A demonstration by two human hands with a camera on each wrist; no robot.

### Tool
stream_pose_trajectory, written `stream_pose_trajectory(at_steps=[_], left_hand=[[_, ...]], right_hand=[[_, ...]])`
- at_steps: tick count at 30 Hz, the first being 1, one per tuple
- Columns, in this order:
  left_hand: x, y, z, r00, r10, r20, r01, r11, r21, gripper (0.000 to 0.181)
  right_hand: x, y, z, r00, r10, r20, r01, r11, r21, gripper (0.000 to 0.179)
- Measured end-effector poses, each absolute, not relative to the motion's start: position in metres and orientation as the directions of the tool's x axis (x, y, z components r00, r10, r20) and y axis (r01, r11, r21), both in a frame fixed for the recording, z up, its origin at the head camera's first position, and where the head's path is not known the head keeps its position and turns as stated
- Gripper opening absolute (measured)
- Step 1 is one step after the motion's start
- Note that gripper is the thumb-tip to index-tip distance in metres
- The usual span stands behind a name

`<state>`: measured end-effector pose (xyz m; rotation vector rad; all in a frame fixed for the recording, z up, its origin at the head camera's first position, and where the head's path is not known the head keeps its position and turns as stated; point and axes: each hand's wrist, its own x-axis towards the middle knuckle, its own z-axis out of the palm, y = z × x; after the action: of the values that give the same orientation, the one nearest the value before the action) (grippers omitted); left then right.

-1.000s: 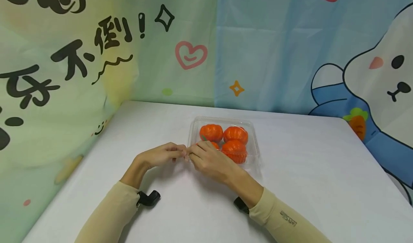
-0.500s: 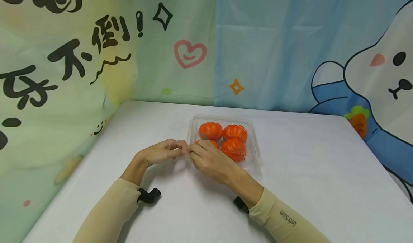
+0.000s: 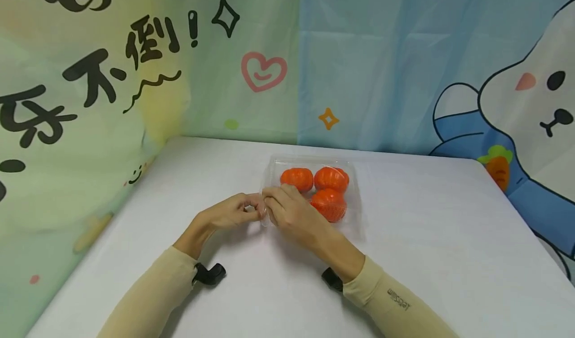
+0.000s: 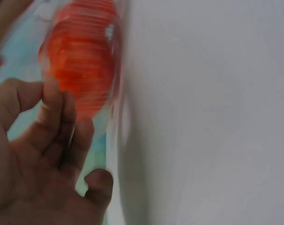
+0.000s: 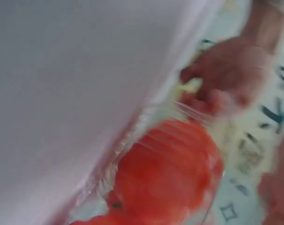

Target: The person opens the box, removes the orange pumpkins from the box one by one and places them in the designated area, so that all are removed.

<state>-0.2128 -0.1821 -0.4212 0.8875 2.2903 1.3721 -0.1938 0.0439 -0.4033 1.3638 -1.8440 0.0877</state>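
A clear plastic clamshell box holds several ribbed orange-red fruits, like small pumpkins or tomatoes. My left hand pinches the box's near left corner between thumb and index finger, its other fingers loosely curled in the left wrist view. Beside it, my right hand grips the same corner with bent fingers and covers part of the box. In the right wrist view a large orange-red fruit shows through the ridged plastic, with the left hand beyond it. Both wrist views are blurred.
The box stands on a white table toward the back. Behind and to the left hangs a printed cloth backdrop with drawings. Black wrist devices, such as the left one, stick out below the sleeves.
The fruits have shifted a little to the right in the box, and the near left fruit is now hidden behind the right hand. Both hands stay at the corner.
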Motion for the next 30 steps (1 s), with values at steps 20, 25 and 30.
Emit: stream_pose_trajectory(at_steps=[20, 25, 30], left_hand=[[-0.213, -0.187, -0.413, -0.749, 0.662, -0.015, 0.344, 0.408, 0.846, 0.013], [-0.215, -0.188, -0.411, -0.742, 0.669, -0.031, 0.347, 0.423, 0.837, 0.012], [-0.214, -0.19, -0.408, -0.744, 0.666, -0.057, 0.336, 0.447, 0.829, 0.013]], right_hand=[[-0.188, 0.067, -0.388, -0.15, -0.767, 0.623, -0.841, 0.431, 0.327, 0.015], [-0.189, 0.073, -0.388, -0.177, -0.754, 0.632, -0.839, 0.452, 0.304, 0.016], [-0.19, 0.083, -0.389, -0.2, -0.734, 0.649, -0.834, 0.475, 0.28, 0.019]])
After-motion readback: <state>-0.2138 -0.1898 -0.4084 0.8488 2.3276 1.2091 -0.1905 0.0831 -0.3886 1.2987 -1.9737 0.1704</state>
